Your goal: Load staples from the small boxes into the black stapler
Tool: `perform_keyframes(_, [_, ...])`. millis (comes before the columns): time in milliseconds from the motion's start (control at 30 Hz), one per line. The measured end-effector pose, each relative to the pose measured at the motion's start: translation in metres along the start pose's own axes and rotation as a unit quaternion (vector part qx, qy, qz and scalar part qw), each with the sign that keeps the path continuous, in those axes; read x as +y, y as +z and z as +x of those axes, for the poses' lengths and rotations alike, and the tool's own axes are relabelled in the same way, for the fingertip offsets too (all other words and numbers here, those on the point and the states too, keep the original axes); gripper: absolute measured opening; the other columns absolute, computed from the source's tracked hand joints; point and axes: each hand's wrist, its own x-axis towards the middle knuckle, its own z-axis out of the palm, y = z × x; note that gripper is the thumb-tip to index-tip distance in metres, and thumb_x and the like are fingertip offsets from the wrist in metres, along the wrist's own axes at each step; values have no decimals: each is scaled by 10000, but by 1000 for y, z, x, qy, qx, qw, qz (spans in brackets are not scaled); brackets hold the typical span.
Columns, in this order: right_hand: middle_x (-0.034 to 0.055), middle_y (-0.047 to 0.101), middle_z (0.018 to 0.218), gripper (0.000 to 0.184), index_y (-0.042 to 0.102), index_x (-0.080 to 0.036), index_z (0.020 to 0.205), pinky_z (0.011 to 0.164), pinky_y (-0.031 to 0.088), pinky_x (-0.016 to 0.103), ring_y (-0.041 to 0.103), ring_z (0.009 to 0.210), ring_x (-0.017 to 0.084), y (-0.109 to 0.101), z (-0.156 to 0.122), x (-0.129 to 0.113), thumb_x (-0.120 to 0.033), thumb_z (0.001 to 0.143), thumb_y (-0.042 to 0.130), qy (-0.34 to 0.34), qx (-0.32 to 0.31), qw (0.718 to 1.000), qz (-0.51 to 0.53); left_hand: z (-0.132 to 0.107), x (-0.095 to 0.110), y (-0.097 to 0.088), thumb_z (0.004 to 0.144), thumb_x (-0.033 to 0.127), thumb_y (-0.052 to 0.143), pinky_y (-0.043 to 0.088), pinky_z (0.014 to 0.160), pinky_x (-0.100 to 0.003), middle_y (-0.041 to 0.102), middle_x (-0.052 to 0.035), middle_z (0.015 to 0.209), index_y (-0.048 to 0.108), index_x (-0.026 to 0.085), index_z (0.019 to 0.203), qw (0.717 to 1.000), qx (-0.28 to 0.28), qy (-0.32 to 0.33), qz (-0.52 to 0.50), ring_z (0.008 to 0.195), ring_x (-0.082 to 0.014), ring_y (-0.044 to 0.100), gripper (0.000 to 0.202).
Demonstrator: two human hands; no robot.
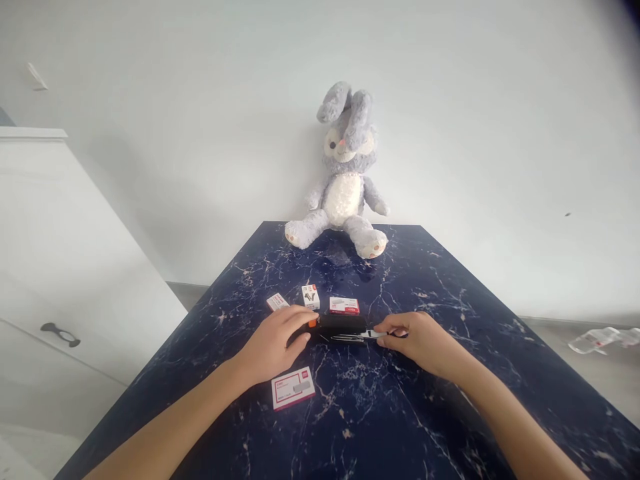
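Note:
A black stapler with an orange part at its left end lies on its side on the dark blue marbled table. My left hand grips that left end between thumb and fingers. At the right end, my right hand pinches a silver-grey metal part. Thin metal strips show along the stapler's near side. Just behind it are a small white box with a picture of black clips or staples, a red and white staple box and another small box. A flat red and white staple box lies nearer me, below my left hand.
A grey plush rabbit sits at the far edge of the table, against the pale wall. To the left stands a white cabinet with a dark handle. Clear plastic items lie beyond the right table edge, lower down.

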Motion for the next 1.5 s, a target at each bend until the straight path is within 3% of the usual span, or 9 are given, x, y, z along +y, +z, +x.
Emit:
perform_keyframes(133, [3,744,952,183,754,-297,902,718,492,292,668,837,212,0,0,-1,-415,826,636,-2,-6,1000,20,-2,5,-6,927,231,544,525,855,-378,708,-36,997,656,264,1087,994,53,93,13,911,-198,637,199])
perform_keyframes(267, [5,726,852,182,729,-271,885,657,454,283,645,746,190,0,-1,-3,-406,840,615,-6,-1,1000,16,-6,26,-8,879,391,616,496,674,-344,685,-31,861,695,261,1020,980,-119,154,51,731,-190,616,208])
perform_keyframes(433, [-9,711,831,157,687,-278,900,643,435,276,628,726,176,-1,-2,-6,-396,869,589,-22,-7,1000,9,-5,47,-17,826,478,628,489,708,-358,643,-68,1042,617,306,1269,971,-214,53,87,837,-249,633,475])
perform_keyframes(700, [21,714,983,229,638,-278,1040,701,488,310,648,818,205,1,-2,-5,-428,871,603,-36,-4,999,25,-3,35,-53,615,388,812,451,613,-266,635,-7,1074,640,379,1169,925,-365,-106,-27,966,-273,619,580])
perform_keyframes(933, [27,662,834,225,613,-228,829,715,453,303,601,785,192,6,-15,-34,-400,944,525,-141,241,960,25,1,40,-23,745,203,706,508,822,-294,616,-11,1136,637,318,1167,972,-153,-66,-165,961,-196,620,444])
perform_keyframes(1067, [-1,635,761,196,629,-228,851,618,420,259,562,666,142,25,-25,-54,-349,958,519,-223,129,965,47,-2,38,-2,780,142,657,495,937,-336,589,-52,1196,580,274,1266,990,-23,-12,-136,1056,-211,586,510])
perform_keyframes(1300, [3,657,856,157,618,-242,934,677,444,273,592,752,162,14,-9,-27,-392,909,579,-112,188,976,-9,-6,25,6,833,244,669,500,904,-396,658,-51,1105,609,271,1244,994,-46,87,-37,981,-230,595,416])
perform_keyframes(1433, [-1,690,853,187,665,-266,960,597,449,269,617,695,170,0,0,1,-360,799,670,-53,50,996,-60,0,10,6,913,298,594,497,933,-400,653,-55,1126,628,263,1173,996,76,-28,-28,1058,-230,593,265])
perform_keyframes(1500, [-3,703,806,117,684,-268,903,598,459,266,641,695,176,3,2,8,-330,813,641,-26,37,997,-56,2,3,5,913,342,598,503,938,-416,639,-53,1202,598,288,1236,994,55,-94,-28,1110,-247,587,328])
